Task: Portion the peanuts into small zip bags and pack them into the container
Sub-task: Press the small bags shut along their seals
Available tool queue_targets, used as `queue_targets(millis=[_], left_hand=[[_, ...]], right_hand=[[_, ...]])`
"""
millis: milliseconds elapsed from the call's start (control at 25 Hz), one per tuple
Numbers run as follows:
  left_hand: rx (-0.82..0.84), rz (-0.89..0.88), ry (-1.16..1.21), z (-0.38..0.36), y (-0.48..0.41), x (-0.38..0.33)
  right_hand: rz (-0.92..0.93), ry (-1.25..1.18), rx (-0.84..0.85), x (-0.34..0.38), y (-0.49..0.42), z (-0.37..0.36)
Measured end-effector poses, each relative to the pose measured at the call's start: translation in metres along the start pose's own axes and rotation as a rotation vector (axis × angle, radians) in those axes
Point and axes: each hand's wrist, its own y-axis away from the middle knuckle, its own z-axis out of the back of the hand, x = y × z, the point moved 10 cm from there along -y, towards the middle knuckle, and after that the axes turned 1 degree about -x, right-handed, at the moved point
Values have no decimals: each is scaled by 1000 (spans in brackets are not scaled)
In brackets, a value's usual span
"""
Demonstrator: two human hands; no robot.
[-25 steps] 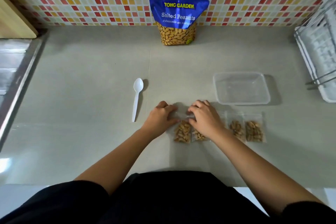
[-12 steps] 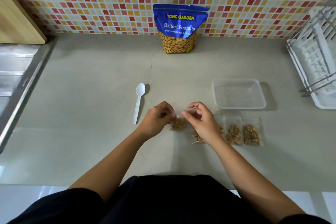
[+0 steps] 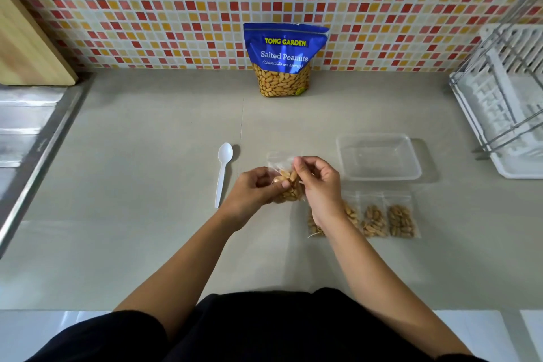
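Zip bag held over the counter, both hands on it

The left hand (image 3: 255, 188) gripped the peanut-filled zip bag (image 3: 289, 189) while the right hand (image 3: 320, 182) pinched its top edge, probably to seal it. The empty container (image 3: 379, 169) waited just right; other filled bags (image 3: 402, 220) lay before it, the spoon (image 3: 223, 173) left.

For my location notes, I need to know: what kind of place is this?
Probably a home kitchen counter: a mosaic tile backsplash, a steel sink drainboard on the left, and a white dish rack on the right.
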Motion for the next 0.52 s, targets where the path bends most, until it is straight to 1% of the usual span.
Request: queue_targets(millis=[160,280,360,440,520], left_hand=[[-64,-23,5,-2,1,2],[-106,-75,-131,-3,3,0],[-155,-120,-242,1,6,-6],[-237,-144,-238,11,8,-15],[-277,-163,-240,22,4,-22]], right_hand=[[97,165,-155,8,6,14],[47,157,-217,0,9,17],[4,101,-226,-6,9,18],[-4,115,-192,-8,9,15],[1,120,-130,-9,12,9]])
